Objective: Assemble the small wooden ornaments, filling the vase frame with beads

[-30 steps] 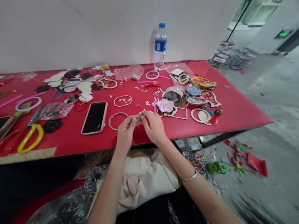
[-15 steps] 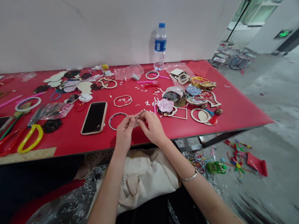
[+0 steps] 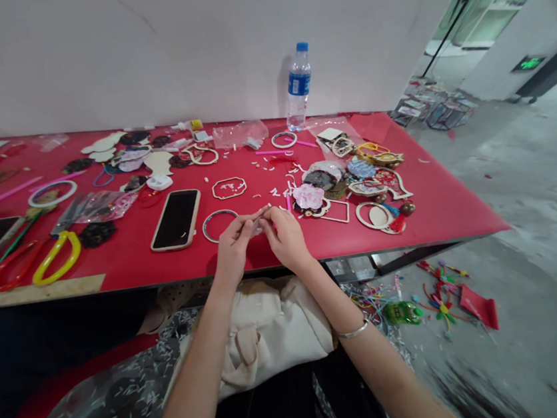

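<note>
My left hand [image 3: 232, 242] and my right hand [image 3: 286, 236] meet just above the near part of the red table. Both are closed, with thumbs and fingertips pinched on a small thin piece [image 3: 258, 220] between them. It is mostly hidden by the fingers, so I cannot make out its kind. Just left of my left hand lies a round ring frame [image 3: 205, 229], partly covered by that hand. To the right of my right hand are a pink flower-shaped piece [image 3: 308, 196] and a thin rectangular frame [image 3: 342, 211].
Left of the ring lies a phone [image 3: 176, 220]; scissors with yellow and red handles [image 3: 57, 257] lie farther left. A water bottle [image 3: 299, 86] stands by the wall. Wooden cutouts, tassels and white scraps cover the red table [image 3: 450, 213]. A cream bag [image 3: 272, 330] sits on my lap.
Both hands stay in nearly the same place, the fingers shifting only very slightly around the small piece. Nothing on the table has visibly moved.
</note>
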Demonstrator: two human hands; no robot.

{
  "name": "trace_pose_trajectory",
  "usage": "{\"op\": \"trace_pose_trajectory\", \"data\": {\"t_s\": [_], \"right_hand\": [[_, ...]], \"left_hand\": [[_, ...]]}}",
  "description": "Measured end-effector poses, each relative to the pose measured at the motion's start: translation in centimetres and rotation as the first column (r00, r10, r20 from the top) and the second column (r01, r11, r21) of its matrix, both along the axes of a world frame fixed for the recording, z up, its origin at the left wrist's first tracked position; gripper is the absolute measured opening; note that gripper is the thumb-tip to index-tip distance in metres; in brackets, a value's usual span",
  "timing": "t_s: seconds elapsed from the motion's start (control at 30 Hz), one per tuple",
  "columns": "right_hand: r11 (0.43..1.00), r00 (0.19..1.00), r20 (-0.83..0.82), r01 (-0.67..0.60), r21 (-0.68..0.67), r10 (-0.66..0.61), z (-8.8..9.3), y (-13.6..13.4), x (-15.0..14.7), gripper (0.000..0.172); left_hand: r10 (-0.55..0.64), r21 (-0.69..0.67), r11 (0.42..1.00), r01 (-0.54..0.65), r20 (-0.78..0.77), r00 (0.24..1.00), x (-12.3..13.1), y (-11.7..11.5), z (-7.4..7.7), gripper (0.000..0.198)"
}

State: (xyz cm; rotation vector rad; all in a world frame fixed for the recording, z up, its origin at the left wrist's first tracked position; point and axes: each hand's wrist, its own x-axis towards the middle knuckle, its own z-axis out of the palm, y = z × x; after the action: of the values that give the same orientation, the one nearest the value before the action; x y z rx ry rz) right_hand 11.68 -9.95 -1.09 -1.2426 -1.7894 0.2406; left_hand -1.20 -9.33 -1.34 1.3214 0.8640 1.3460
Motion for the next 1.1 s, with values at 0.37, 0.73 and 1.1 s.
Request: {"op": "trace_pose_trajectory", "data": {"t_s": [0.37,0.73,1.1], "right_hand": [[1.000,1.000,0.018,0.013,-0.006,-0.013,0.15,-0.18,-0.10,0.019],[1.000,0.999,0.036,0.011,-0.012,-0.011,0.03,-0.08,-0.09,0.020],[1.000,0.999,0.047,0.001,0.007,-0.001,0.15,-0.19,0.06,0.016]], "left_hand": [[0.000,0.016,1.000,0.001,-0.018,1.000,0.03,-0.01,-0.01,0.031],[-0.011,0.009,1.000,0.011,-0.027,1.000,-0.01,0.02,0.00,0.032],[-0.005,0.011,1.000,0.005,-0.008,1.000,0.02,-0.05,0.04,0.032]]}}
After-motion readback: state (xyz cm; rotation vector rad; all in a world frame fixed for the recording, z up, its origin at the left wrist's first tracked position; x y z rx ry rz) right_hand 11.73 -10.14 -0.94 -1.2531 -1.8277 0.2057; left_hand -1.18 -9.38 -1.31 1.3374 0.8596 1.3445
